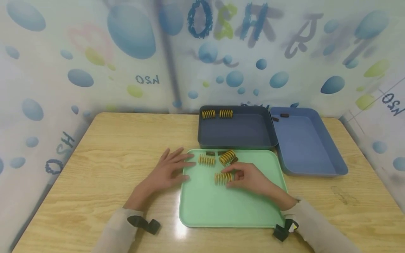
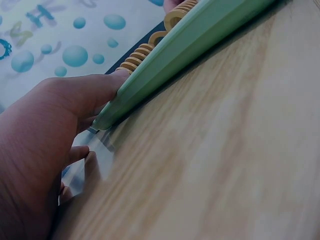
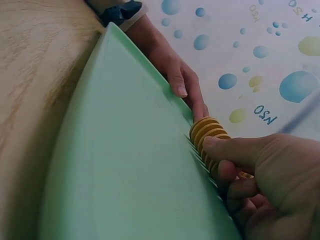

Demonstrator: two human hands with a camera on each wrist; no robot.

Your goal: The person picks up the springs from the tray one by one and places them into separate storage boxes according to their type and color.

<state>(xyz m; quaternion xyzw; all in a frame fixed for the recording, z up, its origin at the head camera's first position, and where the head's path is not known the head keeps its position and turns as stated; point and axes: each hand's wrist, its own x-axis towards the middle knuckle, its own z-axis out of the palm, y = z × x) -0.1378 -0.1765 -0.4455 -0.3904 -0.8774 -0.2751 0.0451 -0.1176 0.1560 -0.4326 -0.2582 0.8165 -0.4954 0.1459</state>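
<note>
In the head view my right hand (image 1: 250,178) pinches one end of a yellow coil spring (image 1: 223,178) over the light green tray (image 1: 232,207). The right wrist view shows the thumb and fingers on that spring (image 3: 207,132). My left hand (image 1: 169,169) has its fingers spread at the tray's left rim, fingertips touching the edge. Toward the tray's back lie another yellow spring (image 1: 206,160), a tilted yellow spring (image 1: 227,157) and small dark springs (image 1: 210,153). One dark spring (image 1: 234,160) sits just behind my right fingers.
Behind the green tray stands a dark grey tray (image 1: 240,144) holding two yellow springs (image 1: 226,114). To its right, a blue tray (image 1: 311,147) holds two small dark springs (image 1: 284,115). The wooden table (image 1: 136,133) meets a patterned backdrop (image 1: 120,88).
</note>
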